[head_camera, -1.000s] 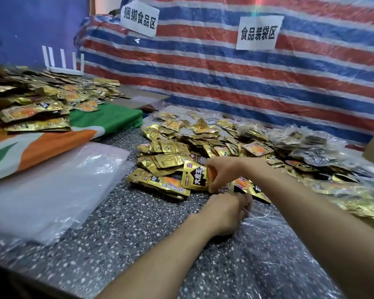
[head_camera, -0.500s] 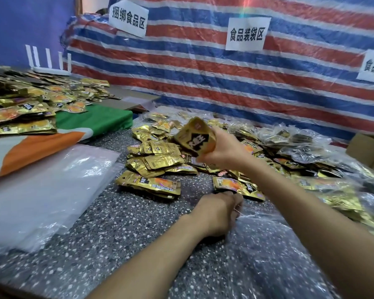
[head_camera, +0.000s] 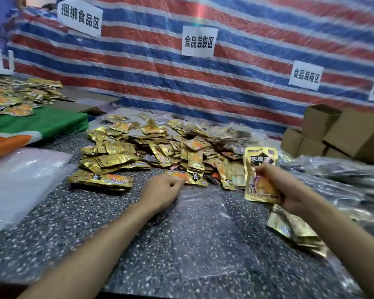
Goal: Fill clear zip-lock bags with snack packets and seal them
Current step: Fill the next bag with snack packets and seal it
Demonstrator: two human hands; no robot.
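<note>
Snack packet (head_camera: 260,169), gold and upright, sits in the right hand (head_camera: 287,190), whose grip is closed round its lower half, thumb on the front; the clear zip-lock bag (head_camera: 203,229) lies flat on the speckled surface (head_camera: 73,223) between the forearms, its edges hard to trace; the left hand (head_camera: 162,190) rests curled at the bag's far edge, and blur hides whether its grip pinches the film; more packets (head_camera: 294,229) lie partly hidden under the right forearm.
</note>
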